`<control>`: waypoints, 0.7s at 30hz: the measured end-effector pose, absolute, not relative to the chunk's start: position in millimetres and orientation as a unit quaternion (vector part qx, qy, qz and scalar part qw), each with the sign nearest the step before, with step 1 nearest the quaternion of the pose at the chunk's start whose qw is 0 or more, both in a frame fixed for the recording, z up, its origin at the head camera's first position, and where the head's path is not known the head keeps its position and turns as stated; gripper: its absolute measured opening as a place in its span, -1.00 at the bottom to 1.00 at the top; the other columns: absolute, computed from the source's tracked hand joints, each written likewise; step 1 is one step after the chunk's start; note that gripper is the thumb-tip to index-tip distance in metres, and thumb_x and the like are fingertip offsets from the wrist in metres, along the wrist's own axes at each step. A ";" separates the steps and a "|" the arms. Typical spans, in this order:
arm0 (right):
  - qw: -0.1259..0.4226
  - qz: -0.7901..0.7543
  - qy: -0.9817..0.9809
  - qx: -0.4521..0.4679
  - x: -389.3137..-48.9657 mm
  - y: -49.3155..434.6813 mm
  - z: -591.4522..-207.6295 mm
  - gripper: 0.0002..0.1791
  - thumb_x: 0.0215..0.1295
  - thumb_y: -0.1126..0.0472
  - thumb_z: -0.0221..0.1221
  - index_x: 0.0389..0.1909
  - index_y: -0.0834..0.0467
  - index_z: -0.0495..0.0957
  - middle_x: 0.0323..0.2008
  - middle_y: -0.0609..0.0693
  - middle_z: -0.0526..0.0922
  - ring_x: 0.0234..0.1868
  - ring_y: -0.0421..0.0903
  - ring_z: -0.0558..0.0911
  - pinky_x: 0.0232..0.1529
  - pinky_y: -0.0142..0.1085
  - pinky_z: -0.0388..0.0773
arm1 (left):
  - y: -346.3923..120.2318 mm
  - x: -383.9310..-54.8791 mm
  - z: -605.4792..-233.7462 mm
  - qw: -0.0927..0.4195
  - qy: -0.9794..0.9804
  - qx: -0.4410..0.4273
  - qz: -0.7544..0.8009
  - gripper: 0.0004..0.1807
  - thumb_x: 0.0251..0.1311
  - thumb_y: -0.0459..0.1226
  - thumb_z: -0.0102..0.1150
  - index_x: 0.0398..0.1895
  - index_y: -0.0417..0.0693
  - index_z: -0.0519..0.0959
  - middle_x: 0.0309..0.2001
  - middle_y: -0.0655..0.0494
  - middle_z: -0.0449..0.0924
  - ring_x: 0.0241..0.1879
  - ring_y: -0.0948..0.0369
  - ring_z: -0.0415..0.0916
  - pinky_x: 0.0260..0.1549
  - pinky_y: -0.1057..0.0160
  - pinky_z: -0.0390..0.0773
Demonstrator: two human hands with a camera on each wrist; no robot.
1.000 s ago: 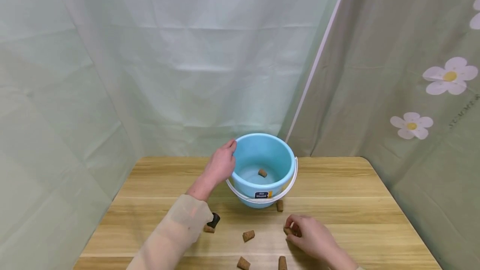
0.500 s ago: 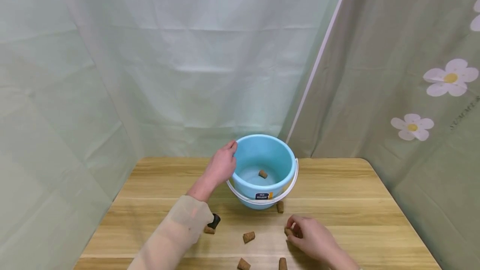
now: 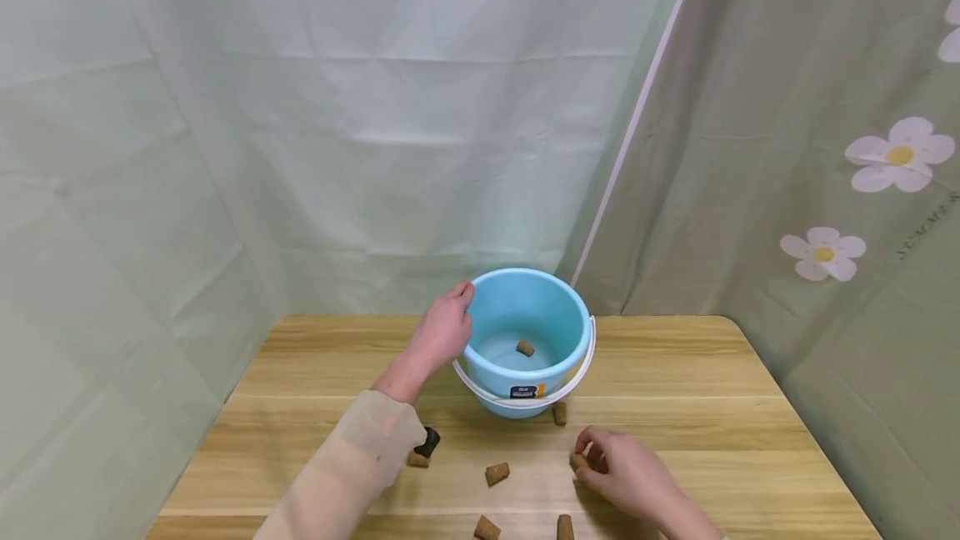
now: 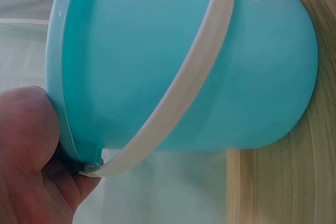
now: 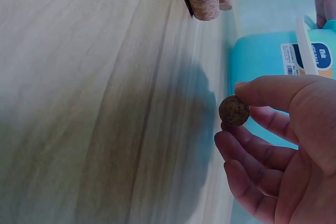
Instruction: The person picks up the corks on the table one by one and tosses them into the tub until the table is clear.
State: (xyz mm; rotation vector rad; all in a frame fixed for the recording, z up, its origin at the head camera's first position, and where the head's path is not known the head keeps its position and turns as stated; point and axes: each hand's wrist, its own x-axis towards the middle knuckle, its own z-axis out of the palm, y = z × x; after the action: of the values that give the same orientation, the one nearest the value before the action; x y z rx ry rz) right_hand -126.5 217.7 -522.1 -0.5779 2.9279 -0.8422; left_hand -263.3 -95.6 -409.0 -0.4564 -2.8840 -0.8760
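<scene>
Your left hand (image 3: pixel 438 330) grips the blue bucket (image 3: pixel 532 297) at its left rim. Your right hand (image 3: pixel 630 473) pinches a cork (image 5: pixel 234 111) over the bench (image 3: pixel 712 407), near and right of the bucket.

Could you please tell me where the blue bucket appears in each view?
Head: just right of centre, in the lower half, the blue bucket on the wooden table.
Left wrist: large, across the upper middle, rim toward the left.
Right wrist: at the right edge, partly hidden by the right hand.
Shared landmark: its white handle, visible in all three.
</scene>
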 end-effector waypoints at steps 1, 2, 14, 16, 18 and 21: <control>0.021 -0.271 0.944 -0.185 -126.5 217.7 -521.3 -0.82 0.30 0.12 0.45 -0.25 -0.18 0.63 -0.44 -0.40 0.56 -0.41 -0.41 0.54 -0.44 -0.36 0.50 | -95.7 -263.5 -409.1 0.045 -0.945 -0.148 -0.287 -0.44 0.58 -0.38 -0.18 0.58 -0.37 0.29 0.63 -0.23 0.20 0.59 -0.14 0.19 0.49 -0.11 0.29; 0.022 -0.271 0.945 -0.183 -126.4 217.8 -520.7 -0.82 0.29 0.12 0.46 -0.25 -0.18 0.62 -0.44 -0.40 0.56 -0.41 -0.40 0.54 -0.44 -0.35 0.50 | -95.6 -263.4 -408.9 0.044 -0.945 -0.147 -0.288 -0.44 0.58 -0.38 -0.17 0.59 -0.37 0.29 0.63 -0.23 0.20 0.59 -0.14 0.19 0.49 -0.12 0.29; 0.031 -0.274 0.943 -0.185 -129.0 221.9 -515.4 -0.77 0.23 0.15 0.49 -0.24 -0.15 0.62 -0.41 -0.36 0.59 -0.38 -0.37 0.57 -0.41 -0.35 0.54 | -96.3 -263.7 -408.2 0.045 -0.947 -0.150 -0.281 -0.45 0.60 -0.38 -0.14 0.58 -0.37 0.30 0.63 -0.21 0.21 0.59 -0.13 0.20 0.49 -0.10 0.28; 0.030 -0.274 0.943 -0.187 -129.3 222.5 -513.9 -0.77 0.23 0.16 0.49 -0.24 -0.14 0.63 -0.40 -0.34 0.61 -0.37 -0.36 0.58 -0.41 -0.34 0.55 | -96.3 -264.0 -408.2 0.046 -0.947 -0.151 -0.278 -0.45 0.60 -0.38 -0.15 0.58 -0.37 0.30 0.63 -0.21 0.21 0.59 -0.13 0.20 0.50 -0.10 0.28; 0.030 -0.276 0.942 -0.189 -129.6 222.9 -512.4 -0.77 0.22 0.17 0.49 -0.23 -0.13 0.63 -0.39 -0.33 0.62 -0.36 -0.35 0.59 -0.40 -0.34 0.56 | -96.4 -264.4 -408.7 0.046 -0.948 -0.152 -0.276 -0.44 0.59 -0.38 -0.17 0.58 -0.37 0.30 0.63 -0.21 0.21 0.59 -0.13 0.20 0.50 -0.10 0.27; 0.028 -0.275 0.943 -0.187 -129.8 223.1 -510.5 -0.78 0.22 0.16 0.49 -0.23 -0.13 0.64 -0.40 -0.34 0.63 -0.37 -0.36 0.59 -0.41 -0.34 0.56 | -96.4 -265.3 -409.7 0.047 -0.948 -0.152 -0.276 -0.44 0.58 -0.38 -0.18 0.58 -0.37 0.30 0.62 -0.22 0.21 0.59 -0.13 0.20 0.50 -0.10 0.28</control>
State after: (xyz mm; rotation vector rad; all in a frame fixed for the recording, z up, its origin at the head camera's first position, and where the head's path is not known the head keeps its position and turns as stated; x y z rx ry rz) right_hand -129.8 223.1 -510.5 -0.5781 2.9098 -0.8486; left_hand -265.3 -96.4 -409.7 -0.4636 -2.8918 -0.8406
